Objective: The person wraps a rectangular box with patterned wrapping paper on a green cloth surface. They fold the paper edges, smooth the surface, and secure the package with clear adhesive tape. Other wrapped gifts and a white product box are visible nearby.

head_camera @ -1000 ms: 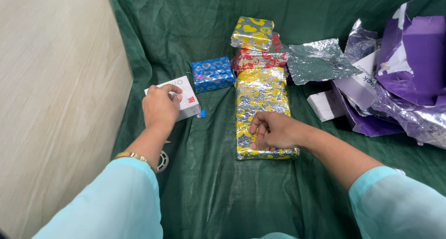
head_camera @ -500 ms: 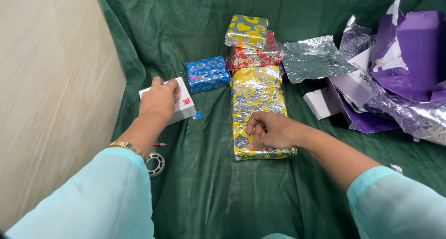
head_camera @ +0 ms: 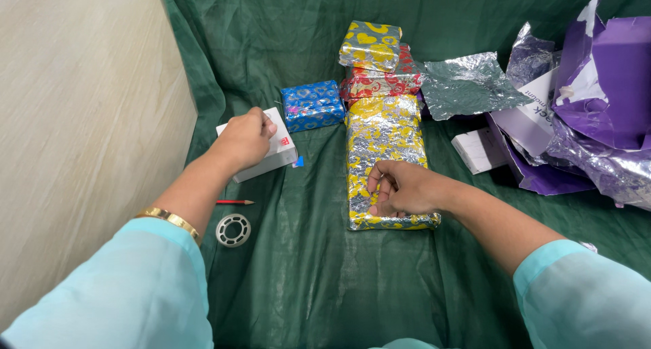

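My left hand [head_camera: 245,139] is closed over a small white box [head_camera: 271,160] that lies on the green cloth [head_camera: 305,274]. My right hand [head_camera: 401,188] rests with bent fingers on the near end of a long parcel wrapped in silver and yellow foil [head_camera: 386,135]. Beyond that parcel lie a red and silver parcel [head_camera: 380,85] and a yellow and silver one [head_camera: 370,46] stacked behind it. A small blue wrapped box [head_camera: 312,106] sits just right of the white box.
A clear tape roll [head_camera: 232,230] and a red pencil [head_camera: 235,202] lie near my left forearm. Crumpled silver foil [head_camera: 468,85], purple wrapping paper [head_camera: 597,112] and a white box [head_camera: 478,150] are heaped at the right. A beige wall [head_camera: 81,132] borders the left.
The view has shifted slightly. My left hand stays on the white box and my right hand stays on the long parcel; nothing else has moved.
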